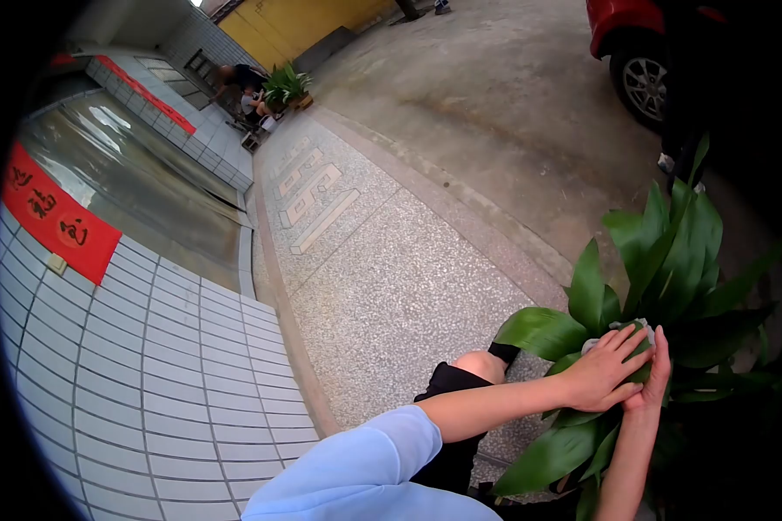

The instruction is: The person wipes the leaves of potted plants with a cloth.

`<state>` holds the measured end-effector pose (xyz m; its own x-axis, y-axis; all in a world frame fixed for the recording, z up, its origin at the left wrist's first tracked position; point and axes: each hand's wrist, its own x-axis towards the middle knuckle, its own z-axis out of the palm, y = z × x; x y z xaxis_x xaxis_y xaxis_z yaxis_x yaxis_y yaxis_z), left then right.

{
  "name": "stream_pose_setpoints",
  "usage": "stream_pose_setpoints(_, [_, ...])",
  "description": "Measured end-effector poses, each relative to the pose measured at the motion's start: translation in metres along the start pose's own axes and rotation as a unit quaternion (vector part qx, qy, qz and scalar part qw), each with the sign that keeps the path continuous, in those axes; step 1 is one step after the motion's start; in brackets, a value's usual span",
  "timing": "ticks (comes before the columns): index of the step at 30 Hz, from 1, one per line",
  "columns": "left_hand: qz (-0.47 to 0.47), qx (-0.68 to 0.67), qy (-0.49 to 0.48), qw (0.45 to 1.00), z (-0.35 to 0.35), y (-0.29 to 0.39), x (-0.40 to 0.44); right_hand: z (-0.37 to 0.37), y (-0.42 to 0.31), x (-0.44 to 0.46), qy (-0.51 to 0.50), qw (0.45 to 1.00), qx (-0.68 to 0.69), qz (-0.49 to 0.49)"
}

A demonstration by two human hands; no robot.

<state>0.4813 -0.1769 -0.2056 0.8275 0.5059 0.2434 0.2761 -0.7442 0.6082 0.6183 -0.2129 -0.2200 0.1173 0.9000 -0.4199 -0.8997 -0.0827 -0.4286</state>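
My left hand (603, 370) lies over a broad green leaf of a potted plant (586, 282), its fingers stretched across the leaf and pressing it. My right hand (656, 369) is behind the same leaf, palm up against it, thumb side partly hidden by the left hand. A crumpled grey cloth (641, 325) shows at the leaf's edges, between the leaf and my right hand. Both hands meet at their heels, so the leaf and cloth are sandwiched between them. Several other long leaves stand around my hands.
A speckled stone walkway (408, 260) runs beside a white tiled wall (174, 365) with a red paper banner (61, 217). Farther along, a person (254, 100) is beside another potted plant (287, 84). A red car (630, 52) stands at upper right. My bent knee (480, 366) is close by.
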Motion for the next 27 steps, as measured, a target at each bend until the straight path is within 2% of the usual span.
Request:
stream_pose_setpoints(7, [-0.016,-0.087,0.017,0.996,-0.002,-0.007,-0.001,-0.011,0.005,0.0,-0.013,0.997,-0.06,0.038])
stream_pose_setpoints(13, [-0.002,-0.137,0.061,0.989,0.002,-0.012,-0.003,0.0,0.009,-0.005,0.006,0.996,-0.085,-0.02])
stream_pose_setpoints(19, [-0.016,-0.185,0.06,0.981,0.002,-0.015,-0.001,0.003,0.006,-0.009,0.036,0.989,-0.137,-0.047])
stream_pose_setpoints(22, [-0.045,-0.277,0.057,0.958,-0.012,-0.009,0.003,0.002,0.001,-0.01,0.013,0.992,-0.12,-0.035])
stream_pose_setpoints(27, [-0.054,-0.326,0.031,0.943,-0.014,-0.014,0.004,0.001,0.003,-0.014,0.027,0.996,-0.078,-0.031])
